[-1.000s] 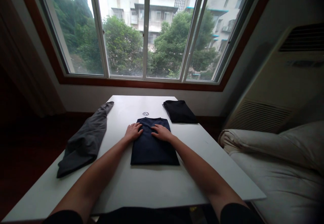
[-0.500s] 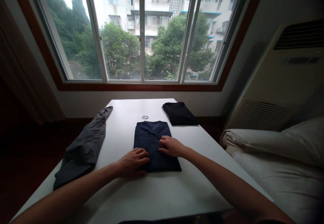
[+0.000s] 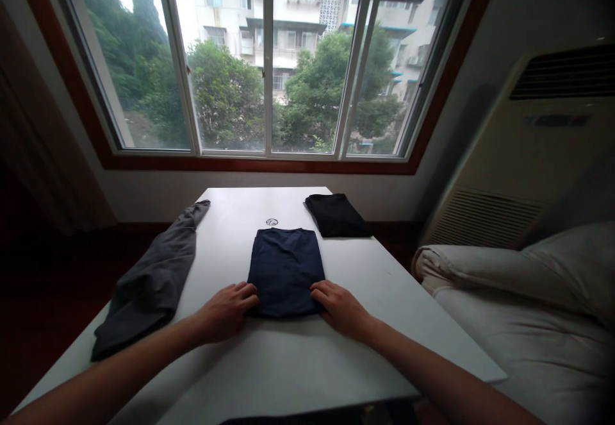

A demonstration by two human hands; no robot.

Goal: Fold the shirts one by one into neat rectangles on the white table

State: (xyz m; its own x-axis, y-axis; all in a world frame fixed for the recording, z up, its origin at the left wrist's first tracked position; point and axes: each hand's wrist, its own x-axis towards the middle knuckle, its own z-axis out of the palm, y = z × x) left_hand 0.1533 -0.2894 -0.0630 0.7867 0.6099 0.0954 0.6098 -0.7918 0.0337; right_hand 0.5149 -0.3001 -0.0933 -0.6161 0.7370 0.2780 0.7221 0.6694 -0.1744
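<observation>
A navy-blue garment, folded into a rectangle, lies flat on the white table. At its near left corner, my left hand is closed on the edge, fingers on top. My right hand grips the near right corner in the same way. Both thumbs are hidden, and so is whatever part of the cloth lies under the fingers. Whether the garment is a shirt or trousers cannot be made out.
Beyond it on the right lies a folded black garment. A crumpled grey garment runs along the table's left edge. Behind the navy cloth is a small round dark mark. A pale sofa stands to the right.
My left hand has shifted left to the near left corner. From the garment's middle, my right hand has come down to the near right corner. Both have closed on the cloth.
</observation>
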